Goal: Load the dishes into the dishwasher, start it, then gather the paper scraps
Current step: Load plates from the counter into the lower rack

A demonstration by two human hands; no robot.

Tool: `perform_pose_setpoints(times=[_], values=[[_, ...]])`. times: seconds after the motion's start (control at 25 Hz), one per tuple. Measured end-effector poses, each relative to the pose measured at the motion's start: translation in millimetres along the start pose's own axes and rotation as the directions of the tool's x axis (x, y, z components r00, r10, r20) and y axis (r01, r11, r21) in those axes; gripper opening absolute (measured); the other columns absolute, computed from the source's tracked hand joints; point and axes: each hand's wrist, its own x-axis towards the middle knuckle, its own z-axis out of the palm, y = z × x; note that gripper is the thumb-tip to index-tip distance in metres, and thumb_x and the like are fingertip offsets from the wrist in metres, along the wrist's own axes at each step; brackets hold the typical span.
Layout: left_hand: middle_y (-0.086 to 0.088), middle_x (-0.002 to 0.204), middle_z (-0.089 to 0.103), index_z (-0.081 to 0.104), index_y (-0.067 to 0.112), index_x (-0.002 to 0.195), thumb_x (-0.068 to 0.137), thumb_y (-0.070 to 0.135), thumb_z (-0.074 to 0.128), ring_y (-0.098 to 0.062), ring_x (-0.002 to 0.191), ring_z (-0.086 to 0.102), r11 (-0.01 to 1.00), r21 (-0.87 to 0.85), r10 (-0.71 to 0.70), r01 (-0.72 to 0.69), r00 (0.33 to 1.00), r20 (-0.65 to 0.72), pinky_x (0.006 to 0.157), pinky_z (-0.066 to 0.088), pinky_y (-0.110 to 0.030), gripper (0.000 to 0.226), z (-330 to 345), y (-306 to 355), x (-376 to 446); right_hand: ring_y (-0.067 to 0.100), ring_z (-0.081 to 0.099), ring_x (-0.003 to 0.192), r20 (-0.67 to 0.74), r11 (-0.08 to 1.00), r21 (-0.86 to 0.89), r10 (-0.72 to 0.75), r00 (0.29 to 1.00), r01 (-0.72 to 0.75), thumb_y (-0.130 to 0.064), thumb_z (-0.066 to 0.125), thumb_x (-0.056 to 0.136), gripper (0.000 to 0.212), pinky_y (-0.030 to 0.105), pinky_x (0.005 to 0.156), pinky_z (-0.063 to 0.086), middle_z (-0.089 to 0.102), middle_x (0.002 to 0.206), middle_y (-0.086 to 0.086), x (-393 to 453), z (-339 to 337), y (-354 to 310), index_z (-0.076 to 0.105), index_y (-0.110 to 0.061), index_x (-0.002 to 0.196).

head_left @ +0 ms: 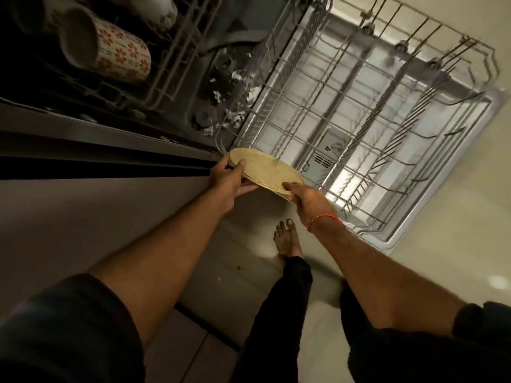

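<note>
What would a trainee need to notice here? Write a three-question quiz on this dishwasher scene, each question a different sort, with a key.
1. True or false: the lower rack already holds several dishes.
2. Multiple choice: the yellow plate is held by
A. the left hand alone
B. the right hand alone
C. both hands
3. Fill the blank: white paper scraps lie on the dishwasher's ____, beside the pulled-out rack.

Key
1. False: no dish shows in it.
2. C: each hand grips one edge, thumb on top.
3. Floor: inside the tub, below the upper rack that carries the flowered mug.
</note>
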Motion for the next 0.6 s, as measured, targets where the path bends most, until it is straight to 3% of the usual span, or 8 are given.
perform_pose_setpoints(times=[0.12,0.24,0.32,0.48,0.6], values=[[-0.014,0.132,0.058,0.049,0.016,0.147,0.102,0.012,0.059,-0.025,0.096,0.066,0.999,-0.034,0.026,-0.028,0.998,-0.052,0.060,0.061,-0.035,0.046,5,-3,6,0.025,0.050,0.133,0.020,0.997,0.007,-0.078,0.997,0.078,-0.013,0.052,0.100,0.040,0.028,0.112,0.035,0.053,0.145,0.007,3,-2,4,0.056,-0.024,0.139],[-0.001,0.100,0.063,0.060,0.013,0.136,0.101,0.013,0.060,-0.009,0.067,0.067,0.992,-0.073,0.087,-0.100,0.983,-0.160,0.050,0.059,-0.030,0.036,5,-1,5,0.024,0.059,0.119,-0.185,0.985,-0.025,-0.172,0.968,0.171,-0.023,0.051,0.102,0.031,0.032,0.101,0.046,0.065,0.130,0.003,-2,-4,-5,0.062,-0.024,0.131],[0.001,0.093,0.066,0.064,0.014,0.129,0.099,0.012,0.061,-0.008,0.057,0.069,0.982,-0.079,0.150,-0.171,0.962,-0.227,0.047,0.057,-0.029,0.030,4,1,0,0.024,0.060,0.114,-0.294,0.966,-0.073,-0.257,0.921,0.246,-0.028,0.047,0.103,0.031,0.035,0.099,0.047,0.068,0.124,0.002,-12,-1,-14,0.065,-0.020,0.127],[0.008,0.091,0.072,0.071,0.024,0.118,0.097,0.019,0.062,-0.012,0.068,0.072,0.955,-0.066,0.257,-0.288,0.919,-0.297,0.050,0.058,-0.033,0.023,-8,11,-3,0.021,0.056,0.118,-0.292,0.966,-0.038,-0.256,0.921,0.257,-0.029,0.050,0.103,0.031,0.034,0.097,0.048,0.065,0.130,-0.002,-14,9,-38,0.063,-0.022,0.130],[-0.001,0.124,0.061,0.050,0.027,0.146,0.100,0.021,0.062,-0.020,0.096,0.068,0.982,-0.013,0.179,-0.188,0.953,-0.245,0.055,0.060,-0.031,0.048,-16,20,11,0.025,0.054,0.124,-0.184,0.982,-0.020,-0.190,0.964,0.190,-0.025,0.049,0.103,0.033,0.036,0.101,0.046,0.061,0.135,0.002,9,12,-46,0.059,-0.022,0.134]])
